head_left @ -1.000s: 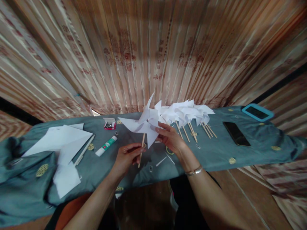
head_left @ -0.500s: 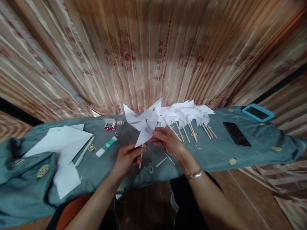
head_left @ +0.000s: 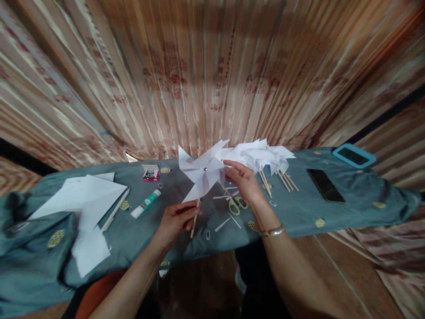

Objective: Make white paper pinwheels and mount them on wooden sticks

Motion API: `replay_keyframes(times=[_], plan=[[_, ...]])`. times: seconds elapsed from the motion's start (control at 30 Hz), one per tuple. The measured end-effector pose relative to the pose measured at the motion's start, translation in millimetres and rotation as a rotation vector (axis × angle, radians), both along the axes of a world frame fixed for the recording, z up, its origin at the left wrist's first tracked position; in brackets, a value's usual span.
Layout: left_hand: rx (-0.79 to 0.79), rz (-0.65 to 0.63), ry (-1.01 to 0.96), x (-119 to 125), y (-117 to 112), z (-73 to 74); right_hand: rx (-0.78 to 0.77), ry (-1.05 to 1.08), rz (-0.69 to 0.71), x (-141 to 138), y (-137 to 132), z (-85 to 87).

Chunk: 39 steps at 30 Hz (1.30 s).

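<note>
A white paper pinwheel [head_left: 202, 177] with a silver pin at its centre stands upright over the middle of the table. My left hand [head_left: 179, 217] is closed round its wooden stick, below the blades. To the right of the blades is my right hand [head_left: 244, 179], fingers stretched and apart; whether a fingertip touches the paper I cannot tell. Just under that hand lie green-handled scissors [head_left: 234, 207] and thin paper strips [head_left: 222, 224]. Several finished pinwheels [head_left: 262, 155] overlap in a row behind it, their sticks pointing toward me.
On the left are white paper sheets [head_left: 96, 199], a white pen-like tool [head_left: 114, 210], a glue stick [head_left: 146, 204] and a small red box of pins [head_left: 151, 173]. A black phone [head_left: 326, 185] and a blue-framed device [head_left: 354, 155] lie right. A curtain [head_left: 199, 79] hangs behind the table.
My right hand has let go of the lower part of the pinwheel and moved up and right. The pinwheel's blades have turned, and the scissors have come into view.
</note>
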<state>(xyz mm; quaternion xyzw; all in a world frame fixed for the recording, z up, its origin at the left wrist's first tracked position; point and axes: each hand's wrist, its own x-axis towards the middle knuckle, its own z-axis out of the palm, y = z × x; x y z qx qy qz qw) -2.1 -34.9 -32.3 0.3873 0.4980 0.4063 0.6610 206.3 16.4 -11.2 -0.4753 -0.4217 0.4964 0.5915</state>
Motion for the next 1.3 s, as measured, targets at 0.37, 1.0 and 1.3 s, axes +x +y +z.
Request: replay_keyframes(times=[0.37,1.0,1.3], plan=[[0.028,0.051,-0.003,-1,2,-6.9,-0.091,0.096,0.032,-9,-10,6.2],[0.065,0.074,0.049,2,2,-4.6,-0.160,0.251,0.152,-12,-17,11.7],[0.045,0.023,0.072,4,0,-3.7,-0.130,0.203,0.083,-11,-14,13.2]])
